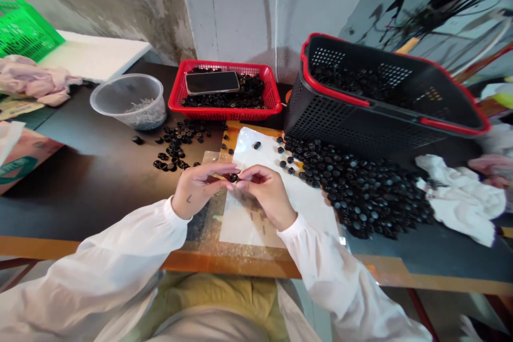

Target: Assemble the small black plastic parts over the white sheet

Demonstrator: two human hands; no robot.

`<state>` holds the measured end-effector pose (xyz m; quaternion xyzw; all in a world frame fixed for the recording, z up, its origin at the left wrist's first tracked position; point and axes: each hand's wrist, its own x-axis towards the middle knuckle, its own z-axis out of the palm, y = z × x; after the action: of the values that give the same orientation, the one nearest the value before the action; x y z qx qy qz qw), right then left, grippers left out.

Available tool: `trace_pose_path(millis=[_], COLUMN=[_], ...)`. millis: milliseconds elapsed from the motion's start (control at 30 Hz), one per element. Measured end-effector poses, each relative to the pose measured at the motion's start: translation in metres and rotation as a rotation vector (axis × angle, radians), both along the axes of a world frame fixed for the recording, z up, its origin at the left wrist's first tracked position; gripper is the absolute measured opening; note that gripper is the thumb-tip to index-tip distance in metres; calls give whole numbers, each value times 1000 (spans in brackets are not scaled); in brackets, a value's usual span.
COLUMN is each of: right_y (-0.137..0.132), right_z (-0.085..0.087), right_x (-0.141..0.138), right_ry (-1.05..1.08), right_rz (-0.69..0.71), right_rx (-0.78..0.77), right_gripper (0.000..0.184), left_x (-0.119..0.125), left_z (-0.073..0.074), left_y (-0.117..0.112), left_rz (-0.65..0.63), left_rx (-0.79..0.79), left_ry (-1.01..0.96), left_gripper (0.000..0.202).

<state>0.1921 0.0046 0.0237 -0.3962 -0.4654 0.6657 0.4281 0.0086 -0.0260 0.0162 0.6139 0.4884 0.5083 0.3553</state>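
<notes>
Two bare hands are working close together above a white plastic sheet (250,227) near the front edge of the dark bench (92,192). The left hand (198,189) is reaching in from the left, its back turned up and its fingers stretching rightward. The right hand (266,192) is arching over from the right, its fingers curling down toward the other hand. Both grips are closing in a pinch on one small black round part (234,177), which is sitting between the fingertips just above the sheet. White sleeves (339,272) are covering both forearms down to the wrists.

A large heap of similar black parts (360,192) is spreading across the bench just right of the hands, and a few strays are lying on the sheet. A smaller scatter of them (174,144) is lying left of the sheet. Farther back, a red plastic basket (240,116) is holding more black parts, with a phone (211,82) resting on top. To its right, a black basket with a red rim (344,117) is tilting toward the near side, and a clear plastic cup (130,101) is standing to its left.
</notes>
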Motion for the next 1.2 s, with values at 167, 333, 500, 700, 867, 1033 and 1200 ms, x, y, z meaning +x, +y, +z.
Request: trace_pose_path(millis=[167, 333, 500, 700, 867, 1033, 1200], right_y=[-1, 0, 2, 1, -2, -2, -1], right_z=[3, 2, -1, -5, -5, -2, -2], right_x=[0, 1, 3, 1, -2, -1, 1], right_ry=[-19, 4, -42, 57, 128, 114, 0], right_rz=[-32, -2, 47, 114, 208, 154, 143], right_rx=[0, -14, 40, 16, -47, -46, 37], right_gripper=[16, 19, 18, 31, 36, 35, 25], left_x=[0, 1, -2, -7, -10, -13, -11], left_z=[-4, -9, -7, -4, -4, 4, 2], left_y=[3, 4, 2, 2, 0, 4, 9], left_rz=[-5, 8, 15, -33, 36, 186, 27], left_rx=[-76, -102, -66, 90, 346, 555, 579], left_ry=[-131, -166, -89, 92, 320, 549, 418], left_gripper=[38, 38, 24, 15, 17, 28, 41])
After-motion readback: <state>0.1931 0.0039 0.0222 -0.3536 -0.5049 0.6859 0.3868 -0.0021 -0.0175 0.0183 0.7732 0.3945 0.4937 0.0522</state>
